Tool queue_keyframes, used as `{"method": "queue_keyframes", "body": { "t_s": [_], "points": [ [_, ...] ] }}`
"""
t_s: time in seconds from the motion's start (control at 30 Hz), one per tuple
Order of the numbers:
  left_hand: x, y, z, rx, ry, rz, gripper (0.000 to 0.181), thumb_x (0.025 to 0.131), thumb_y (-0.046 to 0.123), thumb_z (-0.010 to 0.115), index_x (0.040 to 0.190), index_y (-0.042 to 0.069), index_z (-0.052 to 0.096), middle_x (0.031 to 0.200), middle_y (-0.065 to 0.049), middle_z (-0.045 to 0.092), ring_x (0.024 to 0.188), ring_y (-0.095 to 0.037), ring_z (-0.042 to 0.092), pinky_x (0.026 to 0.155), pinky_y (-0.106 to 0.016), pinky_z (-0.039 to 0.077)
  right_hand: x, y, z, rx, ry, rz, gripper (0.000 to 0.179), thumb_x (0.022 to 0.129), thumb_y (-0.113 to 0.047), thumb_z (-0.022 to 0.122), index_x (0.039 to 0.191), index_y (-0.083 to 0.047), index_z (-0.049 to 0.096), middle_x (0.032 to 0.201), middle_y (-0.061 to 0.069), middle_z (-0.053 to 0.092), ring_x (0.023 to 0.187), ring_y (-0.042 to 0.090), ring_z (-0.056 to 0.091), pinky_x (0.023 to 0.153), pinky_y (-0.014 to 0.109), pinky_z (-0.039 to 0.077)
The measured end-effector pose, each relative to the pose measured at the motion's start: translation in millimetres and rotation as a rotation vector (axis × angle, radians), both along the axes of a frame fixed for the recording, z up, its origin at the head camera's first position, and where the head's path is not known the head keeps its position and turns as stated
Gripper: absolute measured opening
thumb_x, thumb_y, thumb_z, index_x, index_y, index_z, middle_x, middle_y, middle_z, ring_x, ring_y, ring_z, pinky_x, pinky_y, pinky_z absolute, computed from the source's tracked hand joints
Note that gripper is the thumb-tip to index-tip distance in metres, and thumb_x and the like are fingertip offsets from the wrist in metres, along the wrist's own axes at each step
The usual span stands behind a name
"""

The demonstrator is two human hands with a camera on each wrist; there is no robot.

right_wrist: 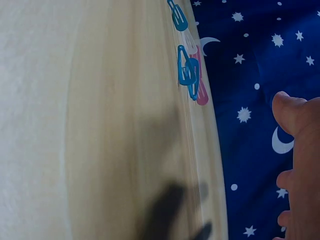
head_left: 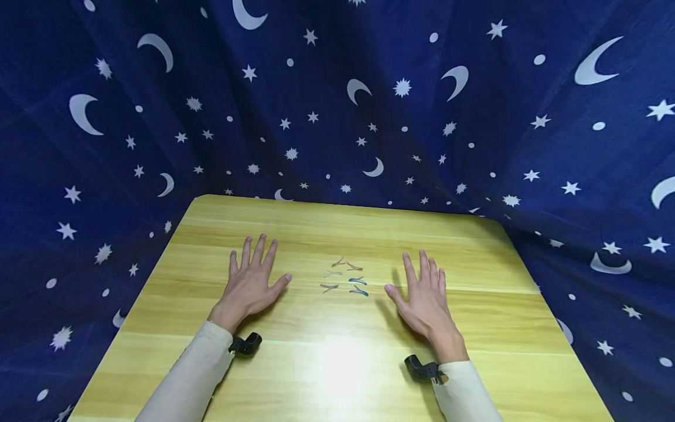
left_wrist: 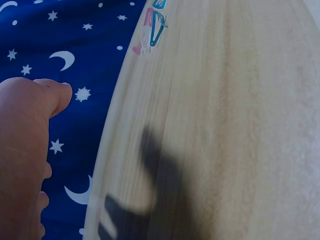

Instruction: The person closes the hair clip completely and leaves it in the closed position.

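Several snap hair clips lie popped apart in a small group at the middle of the wooden table (head_left: 295, 363). Two pink clips (head_left: 354, 267) are at the back and a white clip (head_left: 333, 274) sits in front of them. Nearer the person are blue clips (head_left: 359, 291), which also show in the right wrist view as a blue clip (right_wrist: 188, 80). To the left of the group, the left hand (head_left: 250, 287) has its fingers spread and holds nothing. The right hand (head_left: 426, 302) is at the right of the clips, fingers straight, thumb towards them, also holding nothing.
A dark blue cloth (head_left: 316, 117) with white moons and stars hangs behind and beside the table. Each wrist carries a black camera mount, the left mount (head_left: 245, 343) and the right mount (head_left: 420, 369). Both hands cast shadows on the tabletop.
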State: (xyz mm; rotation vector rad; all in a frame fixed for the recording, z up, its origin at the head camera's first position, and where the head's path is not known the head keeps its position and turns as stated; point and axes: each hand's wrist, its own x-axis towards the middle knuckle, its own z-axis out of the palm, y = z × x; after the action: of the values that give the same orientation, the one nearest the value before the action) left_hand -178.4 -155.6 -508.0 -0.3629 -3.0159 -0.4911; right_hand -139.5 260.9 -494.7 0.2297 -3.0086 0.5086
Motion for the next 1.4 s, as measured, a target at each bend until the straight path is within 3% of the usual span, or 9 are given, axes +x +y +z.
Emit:
{"method": "queue_keyframes", "body": {
  "t_s": [0.27,0.53,0.7,1.2,1.4],
  "points": [
    [1.4,0.2,-0.9,0.011,-0.014,0.000,0.096,0.106,0.070,0.051,0.176,0.013,0.019,0.184,-0.020,0.008,0.169,-0.051,0.001,0.128,-0.083,0.005,-0.4,1.0,-0.9,-0.008,-0.001,0.009,0.092,0.110,-0.065,0.049,0.177,-0.013,0.013,0.182,0.029,0.000,0.166,0.057,0.004,0.134,0.073,0.000],
    [-1.8,0.2,4.1,0.035,-0.020,-0.017,0.098,0.106,0.070,0.053,0.177,0.013,0.016,0.184,-0.019,0.008,0.170,-0.049,0.002,0.130,-0.081,0.004,-3.6,0.1,2.9,-0.048,0.029,0.031,0.095,0.109,-0.060,0.056,0.175,-0.004,0.017,0.181,0.030,0.010,0.167,0.053,0.013,0.136,0.066,0.011],
    [-2.9,-0.2,7.5,0.041,-0.016,-0.040,0.100,0.106,0.071,0.051,0.176,0.010,0.014,0.185,-0.018,0.006,0.170,-0.047,0.002,0.132,-0.077,0.008,-5.4,-1.2,8.7,-0.098,0.027,0.051,0.095,0.109,-0.057,0.060,0.175,-0.003,0.017,0.181,0.028,0.014,0.166,0.051,0.017,0.134,0.069,0.018],
    [-4.3,-0.6,19.9,0.140,0.009,-0.124,0.103,0.105,0.065,0.059,0.176,0.007,0.013,0.184,-0.017,0.012,0.170,-0.042,0.012,0.137,-0.063,0.014,-13.1,-14.6,22.2,-0.183,0.062,0.151,0.080,0.104,-0.040,0.074,0.167,-0.004,0.041,0.177,0.020,0.034,0.162,0.045,0.035,0.130,0.065,0.033],
    [-3.1,3.4,22.2,0.204,-0.005,-0.170,0.105,0.103,0.062,0.066,0.176,0.006,0.014,0.184,-0.014,0.015,0.171,-0.036,0.014,0.139,-0.057,0.015,-12.7,-23.0,25.3,-0.203,0.127,0.202,0.071,0.100,-0.033,0.081,0.159,-0.003,0.054,0.169,0.016,0.050,0.154,0.043,0.049,0.126,0.062,0.042]
  ]
}}
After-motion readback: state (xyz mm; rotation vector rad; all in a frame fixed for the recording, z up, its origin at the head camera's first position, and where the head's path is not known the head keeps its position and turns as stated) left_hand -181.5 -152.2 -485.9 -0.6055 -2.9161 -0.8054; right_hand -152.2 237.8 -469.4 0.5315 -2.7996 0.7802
